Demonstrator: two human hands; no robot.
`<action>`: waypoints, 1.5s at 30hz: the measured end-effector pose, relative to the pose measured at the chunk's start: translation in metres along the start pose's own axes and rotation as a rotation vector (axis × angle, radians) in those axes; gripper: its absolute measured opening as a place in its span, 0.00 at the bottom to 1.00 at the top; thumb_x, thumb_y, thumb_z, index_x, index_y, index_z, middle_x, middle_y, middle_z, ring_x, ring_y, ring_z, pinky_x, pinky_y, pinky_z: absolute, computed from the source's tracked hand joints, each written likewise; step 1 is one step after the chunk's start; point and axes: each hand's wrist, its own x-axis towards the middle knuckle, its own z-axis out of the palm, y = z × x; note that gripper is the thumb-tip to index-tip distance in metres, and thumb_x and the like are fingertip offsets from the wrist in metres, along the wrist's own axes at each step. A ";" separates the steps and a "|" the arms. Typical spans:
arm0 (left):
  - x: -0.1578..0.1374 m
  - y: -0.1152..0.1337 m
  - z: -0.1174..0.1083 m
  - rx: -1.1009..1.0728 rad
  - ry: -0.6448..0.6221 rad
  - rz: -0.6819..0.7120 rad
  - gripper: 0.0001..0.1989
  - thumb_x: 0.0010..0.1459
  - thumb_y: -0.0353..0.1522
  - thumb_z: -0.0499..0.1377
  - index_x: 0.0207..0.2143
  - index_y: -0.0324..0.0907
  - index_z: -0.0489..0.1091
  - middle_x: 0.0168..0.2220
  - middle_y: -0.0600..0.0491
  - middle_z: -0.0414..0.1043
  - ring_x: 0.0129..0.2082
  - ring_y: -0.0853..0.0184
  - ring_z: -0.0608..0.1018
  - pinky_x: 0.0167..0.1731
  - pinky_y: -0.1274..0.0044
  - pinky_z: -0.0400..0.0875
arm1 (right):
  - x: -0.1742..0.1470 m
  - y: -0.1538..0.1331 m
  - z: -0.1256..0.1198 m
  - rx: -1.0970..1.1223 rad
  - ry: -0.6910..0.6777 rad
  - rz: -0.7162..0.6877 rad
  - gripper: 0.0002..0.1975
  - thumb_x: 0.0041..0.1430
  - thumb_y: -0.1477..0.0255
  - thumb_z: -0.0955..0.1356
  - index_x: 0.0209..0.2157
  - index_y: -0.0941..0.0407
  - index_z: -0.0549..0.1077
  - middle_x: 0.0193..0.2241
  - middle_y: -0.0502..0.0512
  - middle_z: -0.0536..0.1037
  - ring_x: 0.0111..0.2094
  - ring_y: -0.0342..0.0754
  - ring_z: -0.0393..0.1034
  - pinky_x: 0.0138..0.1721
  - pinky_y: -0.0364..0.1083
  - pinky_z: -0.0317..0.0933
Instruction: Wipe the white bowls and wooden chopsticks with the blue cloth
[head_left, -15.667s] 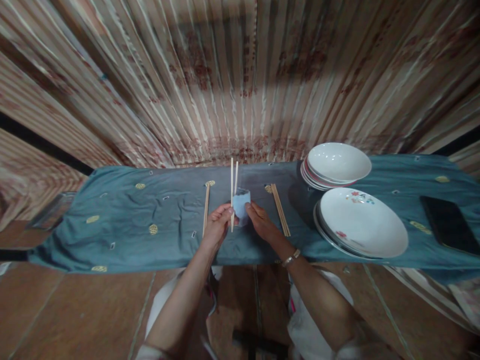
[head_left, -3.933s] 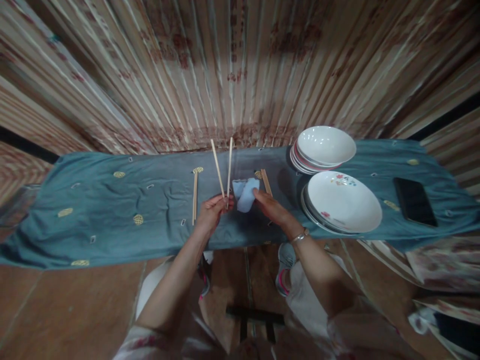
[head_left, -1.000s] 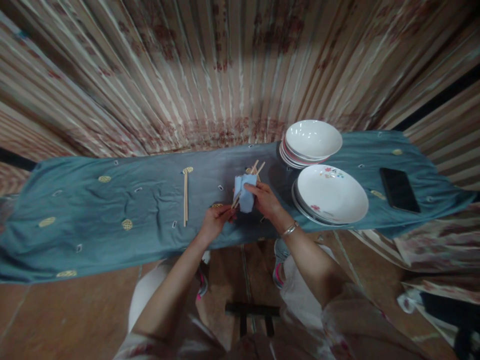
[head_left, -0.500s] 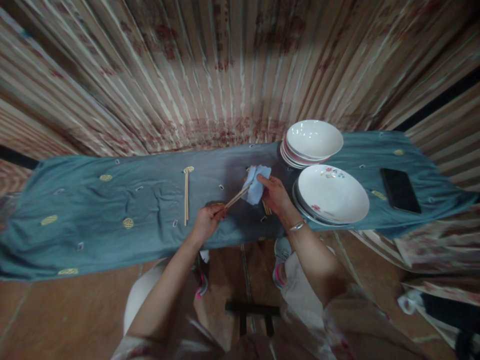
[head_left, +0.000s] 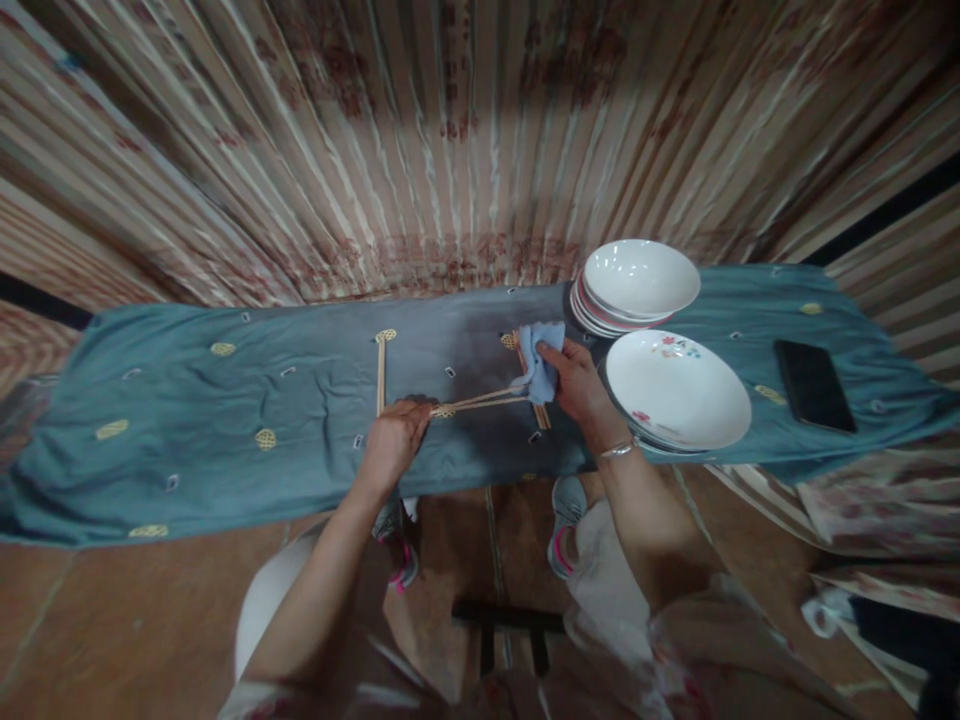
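A pair of chopsticks (head_left: 484, 400) runs sideways between my hands, above the cloth-covered table. My left hand (head_left: 396, 440) is closed on their left ends. In my right hand (head_left: 576, 378) is a folded light blue cloth (head_left: 541, 362), pinched between thumb and fingers, and the chopsticks' right ends meet its lower edge. Under the blue cloth lie more chopsticks (head_left: 542, 416), partly hidden. Just beyond my left hand another pair of chopsticks (head_left: 381, 372) rests on the table, its near end covered by the hand.
A stack of white bowls (head_left: 641, 280) stands at the back right, with a stack of flowered plates (head_left: 679, 390) in front. Farther right lies a black phone-like slab (head_left: 814, 385). The table (head_left: 202, 430) has a green-blue cover; a pleated curtain (head_left: 420, 150) hangs behind.
My hands have drawn apart, the left one moving left with the chopsticks and the blue cloth moving right towards their ends. More of the chopsticks' length now shows.
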 end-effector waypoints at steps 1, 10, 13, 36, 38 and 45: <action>0.000 0.001 -0.001 0.037 -0.006 0.014 0.17 0.64 0.37 0.48 0.41 0.41 0.75 0.31 0.47 0.74 0.34 0.64 0.75 0.38 0.75 0.67 | -0.002 -0.001 0.000 -0.060 -0.030 0.002 0.10 0.48 0.64 0.71 0.32 0.54 0.74 0.20 0.45 0.73 0.20 0.41 0.64 0.21 0.41 0.61; 0.012 0.014 -0.005 0.201 -0.077 0.090 0.14 0.64 0.31 0.49 0.41 0.39 0.74 0.33 0.47 0.75 0.35 0.63 0.74 0.37 0.74 0.66 | -0.025 -0.038 0.002 -0.545 -0.190 -0.177 0.14 0.51 0.63 0.70 0.37 0.57 0.77 0.30 0.51 0.78 0.31 0.46 0.71 0.31 0.43 0.63; 0.016 0.016 -0.005 0.231 -0.093 0.106 0.13 0.64 0.30 0.49 0.40 0.38 0.73 0.32 0.48 0.75 0.34 0.63 0.74 0.37 0.74 0.66 | -0.034 -0.046 0.006 -0.875 -0.253 -0.224 0.13 0.53 0.64 0.70 0.36 0.59 0.77 0.29 0.52 0.78 0.30 0.46 0.71 0.32 0.42 0.61; 0.060 0.038 0.043 0.035 0.289 0.087 0.24 0.60 0.28 0.52 0.59 0.41 0.59 0.62 0.39 0.57 0.63 0.54 0.59 0.58 0.57 0.57 | -0.028 0.002 0.018 -1.776 -0.203 -0.031 0.13 0.64 0.65 0.62 0.39 0.58 0.72 0.34 0.62 0.78 0.38 0.52 0.74 0.36 0.45 0.60; 0.062 0.045 0.061 -0.077 0.245 0.143 0.23 0.61 0.27 0.49 0.59 0.42 0.59 0.59 0.41 0.61 0.59 0.59 0.65 0.56 0.62 0.63 | -0.024 0.006 0.013 -1.790 -0.147 -0.025 0.13 0.64 0.65 0.61 0.40 0.59 0.71 0.35 0.64 0.78 0.39 0.53 0.73 0.37 0.46 0.60; 0.073 0.055 0.103 -0.298 0.076 0.145 0.23 0.59 0.25 0.48 0.56 0.41 0.64 0.56 0.42 0.66 0.57 0.59 0.69 0.56 0.62 0.65 | -0.020 0.010 0.011 -1.786 -0.192 0.007 0.12 0.62 0.68 0.62 0.42 0.59 0.70 0.36 0.63 0.77 0.41 0.53 0.72 0.40 0.46 0.62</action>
